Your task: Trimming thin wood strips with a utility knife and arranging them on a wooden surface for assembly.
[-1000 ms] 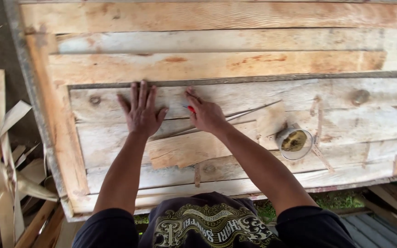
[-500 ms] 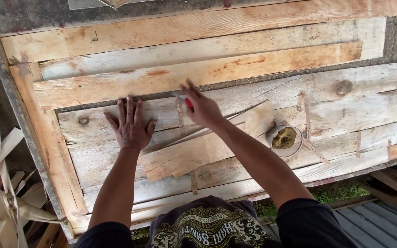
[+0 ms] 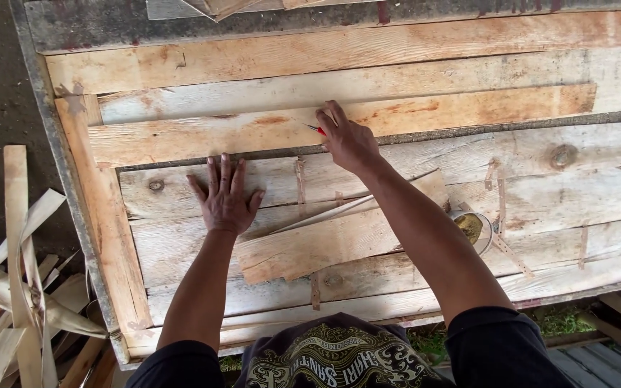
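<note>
From my remote seat I saw the left hand (image 3: 225,194) lying flat and released, fingers spread, on a pale plank of the wooden surface (image 3: 181,65), left of centre in the frame. The right hand (image 3: 346,140) sat above and to the right of it, well apart, clenched around a small red-tipped tool (image 3: 318,130) whose tip poked out at the hand's left side, touching the orange-toned board (image 3: 433,115) near the dark gap. A loose short board (image 3: 339,241) lay tilted below the left hand's wrist, crossing under the right forearm, with thin slivers (image 3: 339,210) resting on its upper edge. At centre right a round tin (image 3: 477,228) peeked out beside the right forearm, partly hidden. Wood offcuts (image 3: 19,287) were piled at the lower left of the frame, off the surface.
</note>
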